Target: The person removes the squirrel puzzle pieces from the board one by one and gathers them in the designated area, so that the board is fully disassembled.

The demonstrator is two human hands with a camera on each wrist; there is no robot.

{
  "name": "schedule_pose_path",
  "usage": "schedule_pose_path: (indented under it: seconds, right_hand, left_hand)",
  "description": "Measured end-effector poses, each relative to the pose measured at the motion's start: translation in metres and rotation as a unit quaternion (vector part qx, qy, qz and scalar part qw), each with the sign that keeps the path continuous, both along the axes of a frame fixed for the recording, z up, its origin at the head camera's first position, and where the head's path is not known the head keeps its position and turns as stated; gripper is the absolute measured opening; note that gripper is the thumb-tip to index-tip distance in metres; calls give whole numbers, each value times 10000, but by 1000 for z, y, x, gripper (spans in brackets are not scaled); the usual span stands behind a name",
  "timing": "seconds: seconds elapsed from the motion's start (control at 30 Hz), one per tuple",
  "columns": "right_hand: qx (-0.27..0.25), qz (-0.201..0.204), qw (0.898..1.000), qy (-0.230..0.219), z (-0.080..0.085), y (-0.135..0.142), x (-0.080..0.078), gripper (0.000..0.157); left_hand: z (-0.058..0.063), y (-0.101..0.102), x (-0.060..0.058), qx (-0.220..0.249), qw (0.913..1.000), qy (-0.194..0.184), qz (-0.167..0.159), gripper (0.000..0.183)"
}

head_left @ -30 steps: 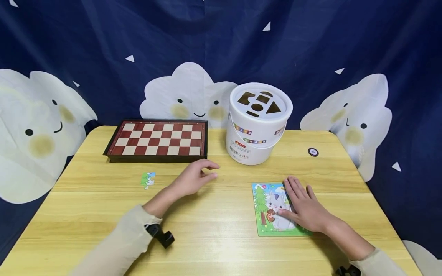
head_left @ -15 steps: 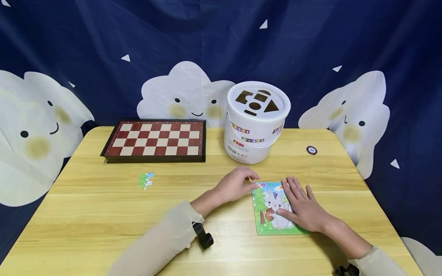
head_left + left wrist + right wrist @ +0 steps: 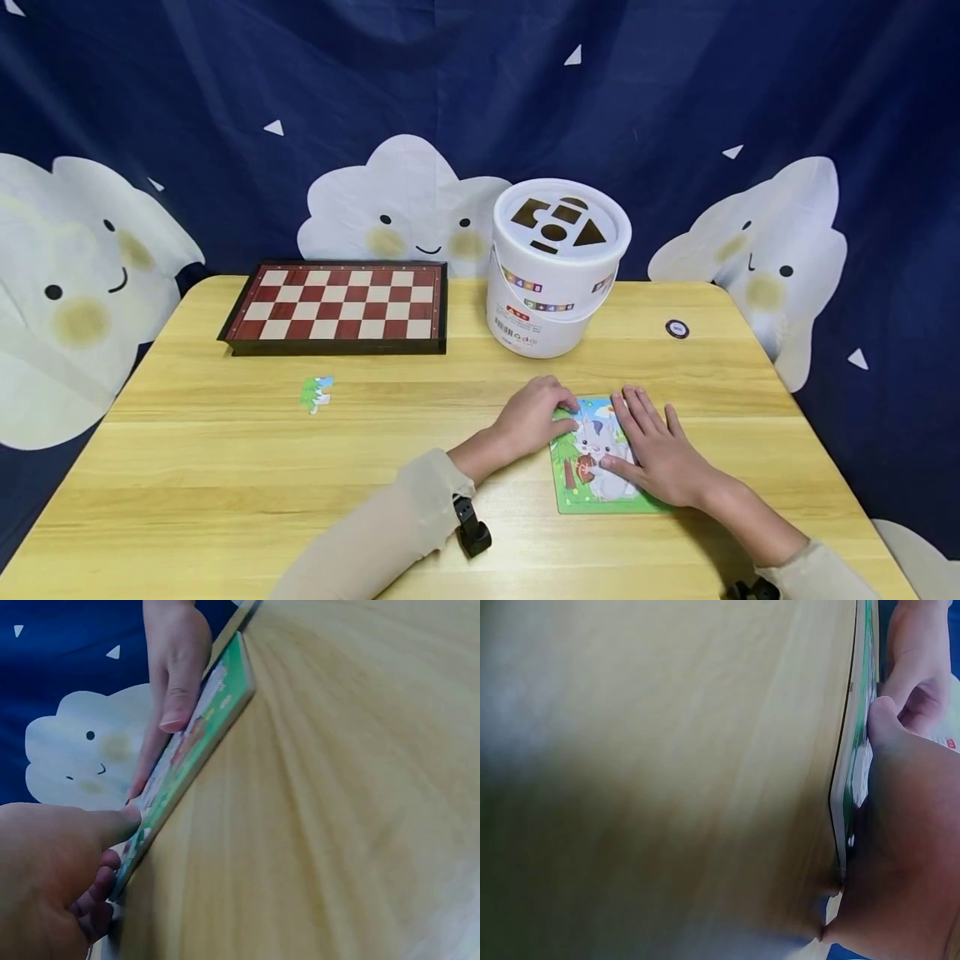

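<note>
A square jigsaw puzzle (image 3: 592, 502) with a grey animal, a tree and green grass lies flat at right of centre in the head view. My right hand (image 3: 663, 458) rests on its right side, fingers straight and thumb spread across the picture. At the upper left corner, my left hand (image 3: 527, 421) has its thumb on top and its other fingers curled at the edge. The left wrist view shows this left thumb (image 3: 120, 823) on the puzzle's face, the fingers beside the corner. A loose puzzle piece (image 3: 316, 393) with green trees lies well to the left.
A red and cream chessboard box (image 3: 337, 347) sits at the table's back left. Beside it stands a white bucket (image 3: 551, 333) with a shape-sorter lid. A small dark round chip (image 3: 677, 329) lies at the back right. A blue cloud-print curtain (image 3: 450, 75) hangs behind the table.
My left hand has moved right from open table near the chessboard to the puzzle's upper left corner. The right hand has stayed on the puzzle.
</note>
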State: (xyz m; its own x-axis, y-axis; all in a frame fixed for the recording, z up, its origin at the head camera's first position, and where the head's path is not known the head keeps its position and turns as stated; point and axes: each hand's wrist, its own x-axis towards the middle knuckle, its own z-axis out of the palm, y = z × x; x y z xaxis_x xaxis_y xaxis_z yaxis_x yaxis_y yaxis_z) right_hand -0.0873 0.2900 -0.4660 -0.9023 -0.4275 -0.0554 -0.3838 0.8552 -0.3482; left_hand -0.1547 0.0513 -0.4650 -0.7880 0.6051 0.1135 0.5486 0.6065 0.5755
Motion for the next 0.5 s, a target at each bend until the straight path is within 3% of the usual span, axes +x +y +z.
schedule_pose_path:
  seconds: [0.2,0.5]
  right_hand:
    - [77,-31,10000,-16,7,-4,3,91]
    - [-118,31,9998,165,1,-2,2,91]
  left_hand:
    - [-3,4,3,-158,9995,229,169,15]
    - [-4,8,4,-245,9985,332,351,12]
